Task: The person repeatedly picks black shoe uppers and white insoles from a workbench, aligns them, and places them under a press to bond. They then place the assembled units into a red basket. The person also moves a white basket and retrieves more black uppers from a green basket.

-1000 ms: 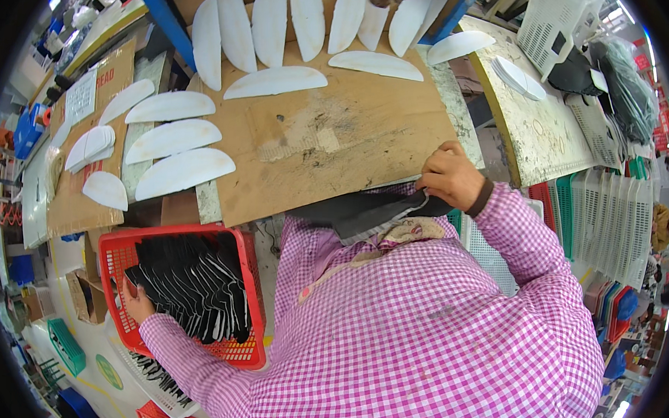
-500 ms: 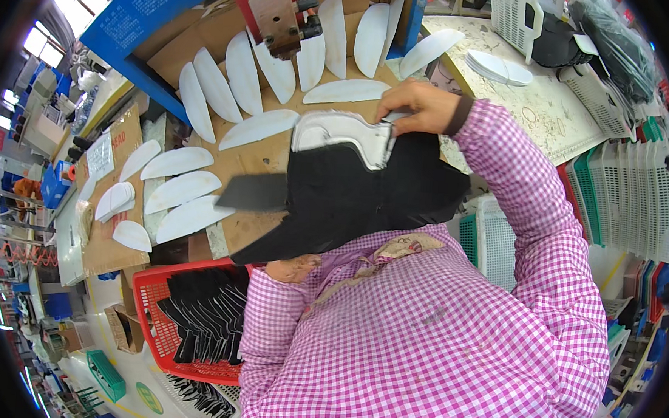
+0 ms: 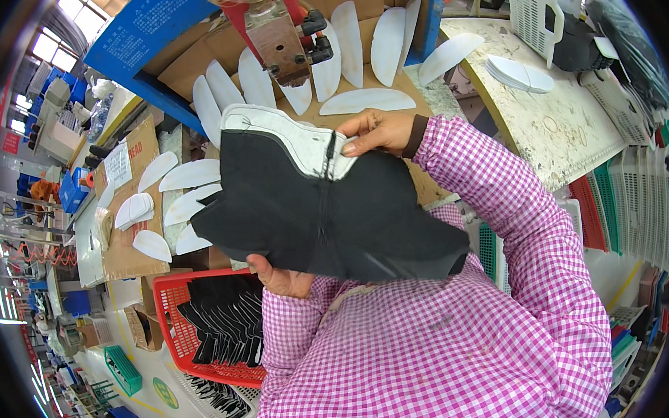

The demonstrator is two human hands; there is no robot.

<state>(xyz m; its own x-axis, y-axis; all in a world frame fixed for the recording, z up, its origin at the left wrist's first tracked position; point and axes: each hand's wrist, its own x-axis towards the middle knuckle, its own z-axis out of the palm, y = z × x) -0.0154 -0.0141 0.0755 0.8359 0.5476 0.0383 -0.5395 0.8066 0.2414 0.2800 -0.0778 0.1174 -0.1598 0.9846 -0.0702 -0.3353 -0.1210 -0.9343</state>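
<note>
A black fabric shoe upper (image 3: 304, 207) with a white curved collar strip (image 3: 278, 127) along its top hangs spread out in front of me. My right hand (image 3: 378, 132) pinches the white strip's right end, thumb in front. Down at the lower edge, my left hand (image 3: 279, 276) grips the black fabric, with some of its fingers hidden behind. A dark stitched seam runs down the middle from the right-hand grip. Behind the upper, several white half-moon pieces (image 3: 368, 102) lie or lean on a cardboard-lined bench.
Overhead, a red machine arm with a metal head (image 3: 281, 43) reaches down. A red basket (image 3: 168, 327) of black pieces stands at lower left. On the right, a worn table (image 3: 532, 121) carries stacked white pieces (image 3: 519, 73) and a white basket (image 3: 531, 28).
The shoe upper has turned flatter toward me and swung left, showing more of its black face. My left hand has come out from beneath it, and my right hand has shifted left and lower.
</note>
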